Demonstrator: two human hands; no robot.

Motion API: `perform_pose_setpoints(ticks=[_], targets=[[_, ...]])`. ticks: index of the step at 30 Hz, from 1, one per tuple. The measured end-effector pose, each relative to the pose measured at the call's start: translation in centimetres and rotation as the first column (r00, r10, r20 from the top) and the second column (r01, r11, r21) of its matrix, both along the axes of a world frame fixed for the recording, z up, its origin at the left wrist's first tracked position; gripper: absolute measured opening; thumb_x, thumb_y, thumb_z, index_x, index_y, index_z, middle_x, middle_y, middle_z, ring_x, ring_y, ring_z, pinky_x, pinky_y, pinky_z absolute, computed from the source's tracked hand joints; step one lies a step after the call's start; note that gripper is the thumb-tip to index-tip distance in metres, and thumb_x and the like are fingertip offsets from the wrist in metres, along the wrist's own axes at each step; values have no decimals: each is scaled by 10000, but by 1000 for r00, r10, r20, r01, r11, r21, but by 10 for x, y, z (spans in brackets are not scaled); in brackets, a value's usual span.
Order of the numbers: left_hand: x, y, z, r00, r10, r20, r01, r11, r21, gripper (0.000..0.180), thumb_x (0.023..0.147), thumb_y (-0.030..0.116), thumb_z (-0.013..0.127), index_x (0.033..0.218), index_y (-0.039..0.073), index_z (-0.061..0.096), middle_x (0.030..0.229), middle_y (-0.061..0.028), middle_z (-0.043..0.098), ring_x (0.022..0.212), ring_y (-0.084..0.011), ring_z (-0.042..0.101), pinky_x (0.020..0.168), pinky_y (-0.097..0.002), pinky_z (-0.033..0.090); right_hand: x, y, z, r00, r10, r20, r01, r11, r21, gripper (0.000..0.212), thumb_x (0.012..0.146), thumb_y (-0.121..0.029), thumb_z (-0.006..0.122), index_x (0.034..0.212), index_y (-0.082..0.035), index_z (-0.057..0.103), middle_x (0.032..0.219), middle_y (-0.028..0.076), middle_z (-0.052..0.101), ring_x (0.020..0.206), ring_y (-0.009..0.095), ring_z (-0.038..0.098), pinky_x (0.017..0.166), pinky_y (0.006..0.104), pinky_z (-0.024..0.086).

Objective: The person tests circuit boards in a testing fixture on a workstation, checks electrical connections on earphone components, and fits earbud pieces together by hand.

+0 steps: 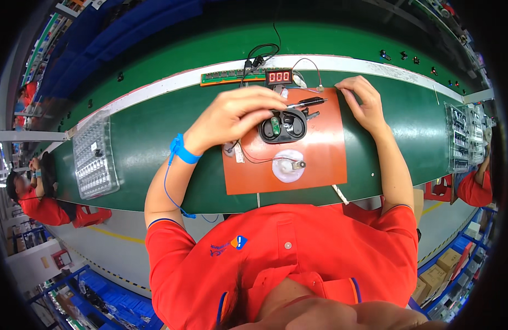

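A black oval earbud charging case (283, 141) lies on an orange mat (320, 176), with a small green circuit board (275, 125) in its left part. My left hand (240, 113) reaches over the case's upper left edge, fingers bent together and thumb curved under them. Right at those fingertips is a black and silver pen-shaped tool (312, 102); whether the hand grips it is unclear. Small black parts (312, 115) lie beside the case. My right hand (364, 104) rests by the mat's upper right corner, fingers curved and apart from the thumb, nothing visible in it.
Beyond the mat stand a red digital display (279, 77) and a long green circuit strip (226, 76), with cables around. A round whitish pad (287, 171) with a wired metal piece lies nearer me. Clear trays (94, 159) flank the bench. A blue wrist strap (183, 149) trails a cord.
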State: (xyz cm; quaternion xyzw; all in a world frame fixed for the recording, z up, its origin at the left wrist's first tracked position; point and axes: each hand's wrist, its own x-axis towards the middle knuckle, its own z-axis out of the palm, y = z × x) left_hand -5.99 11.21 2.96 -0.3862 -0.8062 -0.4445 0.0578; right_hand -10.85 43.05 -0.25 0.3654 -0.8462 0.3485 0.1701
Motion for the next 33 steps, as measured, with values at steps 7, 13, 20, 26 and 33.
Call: perform_pose_setpoints(ticks=[7, 13, 20, 26, 33], targets=[[-46, -83, -48, 751, 657, -58, -623, 736, 264, 143, 905, 41, 585, 992, 41, 698, 968, -67, 710, 879, -143, 655, 782, -261, 518, 38, -69, 19, 952, 295, -83, -290, 955, 61, 293, 763, -117, 719, 1045, -59, 667, 930, 91, 644, 845, 269, 594, 782, 384, 445], [-63, -139, -82, 602, 692, 399, -789, 440, 428, 157, 930, 68, 578, 1049, 24, 671, 947, -62, 714, 834, -105, 646, 783, -239, 515, 49, -91, 18, 962, 274, 4, -270, 942, 198, 467, 696, -247, 779, 1118, -118, 630, 943, 40, 560, 875, 241, 509, 769, 362, 388], [-65, -129, -84, 683, 648, 337, -730, 619, 288, 167, 929, 76, 581, 1064, 23, 666, 953, -65, 713, 813, -108, 645, 776, -232, 517, 53, -100, 11, 971, 229, 66, -236, 962, 140, 438, 676, -206, 802, 1051, -82, 613, 926, 62, 584, 887, 258, 513, 802, 377, 384], [-67, -132, -86, 687, 657, 309, -726, 612, 314, 167, 923, 92, 585, 1053, 32, 672, 938, -62, 719, 802, -108, 654, 761, -236, 523, 51, -102, 10, 961, 235, 147, -253, 960, 122, 380, 684, -160, 792, 1006, -76, 608, 928, 72, 585, 894, 260, 518, 797, 380, 385], [-65, -129, -91, 686, 682, 254, -726, 617, 303, 173, 914, 110, 581, 1040, 44, 680, 898, -51, 725, 793, -112, 666, 737, -246, 532, 55, -104, 16, 982, 187, 12, -186, 967, 173, 413, 659, -152, 794, 1026, -64, 627, 935, 95, 587, 918, 290, 524, 828, 390, 393]])
